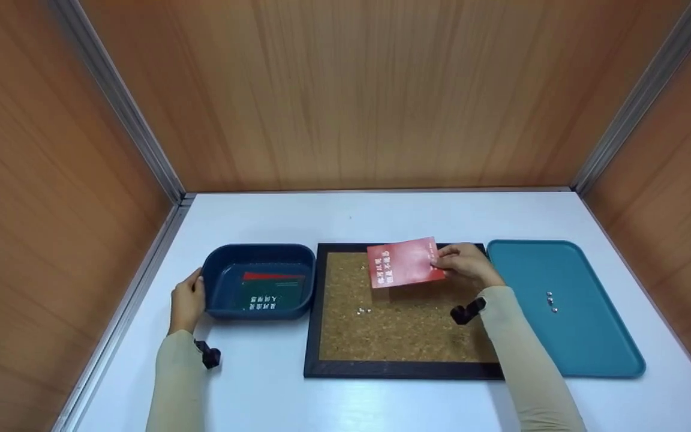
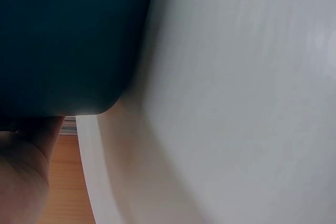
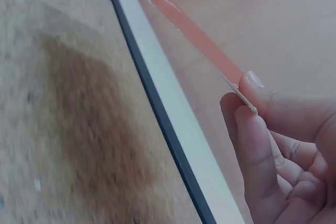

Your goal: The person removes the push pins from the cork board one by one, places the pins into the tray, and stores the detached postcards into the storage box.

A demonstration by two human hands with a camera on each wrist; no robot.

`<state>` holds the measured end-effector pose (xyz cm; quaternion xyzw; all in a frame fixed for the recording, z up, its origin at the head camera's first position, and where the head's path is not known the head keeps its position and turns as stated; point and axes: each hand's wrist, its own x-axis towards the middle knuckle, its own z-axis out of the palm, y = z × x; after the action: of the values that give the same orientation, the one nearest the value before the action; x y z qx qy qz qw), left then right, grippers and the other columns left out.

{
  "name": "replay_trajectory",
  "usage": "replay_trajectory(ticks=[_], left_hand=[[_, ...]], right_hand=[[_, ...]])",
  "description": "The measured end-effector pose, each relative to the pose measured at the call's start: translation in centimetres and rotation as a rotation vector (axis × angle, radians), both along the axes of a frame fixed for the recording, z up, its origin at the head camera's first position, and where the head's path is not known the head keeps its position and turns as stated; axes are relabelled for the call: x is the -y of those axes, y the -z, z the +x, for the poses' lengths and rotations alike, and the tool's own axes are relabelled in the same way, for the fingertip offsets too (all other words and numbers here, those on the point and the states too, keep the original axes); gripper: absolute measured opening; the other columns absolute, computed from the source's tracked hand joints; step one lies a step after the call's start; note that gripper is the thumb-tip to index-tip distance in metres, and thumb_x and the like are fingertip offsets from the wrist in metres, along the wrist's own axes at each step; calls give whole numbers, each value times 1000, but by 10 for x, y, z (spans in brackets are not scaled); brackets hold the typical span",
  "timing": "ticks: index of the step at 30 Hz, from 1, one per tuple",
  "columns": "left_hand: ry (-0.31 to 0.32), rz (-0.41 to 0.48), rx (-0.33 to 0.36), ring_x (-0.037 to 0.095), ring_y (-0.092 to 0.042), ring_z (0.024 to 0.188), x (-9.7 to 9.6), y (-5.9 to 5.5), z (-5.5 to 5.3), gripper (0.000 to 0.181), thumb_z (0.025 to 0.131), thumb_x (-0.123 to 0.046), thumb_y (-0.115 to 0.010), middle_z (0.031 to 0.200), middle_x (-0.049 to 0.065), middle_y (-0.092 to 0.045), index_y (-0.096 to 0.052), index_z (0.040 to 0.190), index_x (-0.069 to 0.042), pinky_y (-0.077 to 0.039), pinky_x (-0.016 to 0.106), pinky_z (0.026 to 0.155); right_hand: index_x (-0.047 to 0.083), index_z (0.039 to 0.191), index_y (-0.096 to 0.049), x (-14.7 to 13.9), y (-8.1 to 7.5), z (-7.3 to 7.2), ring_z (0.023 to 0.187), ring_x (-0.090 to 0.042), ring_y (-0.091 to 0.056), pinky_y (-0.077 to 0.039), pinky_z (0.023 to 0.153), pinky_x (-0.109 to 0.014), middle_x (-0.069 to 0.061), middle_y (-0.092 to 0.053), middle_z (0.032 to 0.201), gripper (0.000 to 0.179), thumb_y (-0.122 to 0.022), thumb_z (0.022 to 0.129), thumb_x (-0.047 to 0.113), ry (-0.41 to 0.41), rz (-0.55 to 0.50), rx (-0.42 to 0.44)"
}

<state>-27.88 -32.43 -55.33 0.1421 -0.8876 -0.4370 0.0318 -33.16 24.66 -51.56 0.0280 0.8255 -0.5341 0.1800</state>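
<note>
Over the upper part of a black-framed cork board [image 1: 405, 336], my right hand [image 1: 465, 263] pinches a red card [image 1: 405, 262] with white printed characters at its right edge. In the right wrist view the thumb and fingers [image 3: 257, 150] squeeze the card's edge, and the card [image 3: 194, 40] is seen nearly edge-on above the board. My left hand [image 1: 188, 303] grips the left wall of a dark blue bin [image 1: 260, 314]; part of its fingers is hidden by the bin. Inside that bin lie a green card [image 1: 273, 291] with white characters and a red one [image 1: 261, 276] partly beneath it.
Small shiny pieces [image 1: 363, 311] sit on the cork board, too small to make out. A teal tray [image 1: 591, 342] on the right carries several more shiny pieces [image 1: 551, 302]. Wooden panels [image 1: 381, 96] enclose the white table [image 1: 261, 390] at the back and sides.
</note>
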Motion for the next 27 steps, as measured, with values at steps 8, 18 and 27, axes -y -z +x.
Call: replay_trajectory(ticks=[8, 18, 27], left_hand=[[7, -16, 10, 37, -29, 142, 0, -1, 0, 46, 106, -17, -26, 151, 24, -33, -30, 148, 2, -28, 48, 116], [6, 11, 43, 36, -28, 143, -2, -2, 0, 47, 106, -20, -25, 153, 22, -31, -28, 149, 0, -27, 48, 116], [-8, -13, 20, 37, -30, 141, -2, 0, -2, 46, 106, -17, -26, 150, 23, -35, -31, 148, 2, -28, 49, 116]], right_hand=[[1, 116, -61, 31, -7, -5, 85, -17, -61, -55, 90, -40, -11, -64, 105, 45, -75, 84, 30, 4, -51, 16], [1, 104, -65, 71, -9, -10, 75, -12, -60, -58, 78, -34, -5, -65, 90, 31, -75, 83, 22, 2, -60, -32], [2, 97, -65, 105, -10, -10, 67, -9, -61, -58, 71, -31, -4, -65, 84, 28, -77, 82, 22, 33, -109, -20]])
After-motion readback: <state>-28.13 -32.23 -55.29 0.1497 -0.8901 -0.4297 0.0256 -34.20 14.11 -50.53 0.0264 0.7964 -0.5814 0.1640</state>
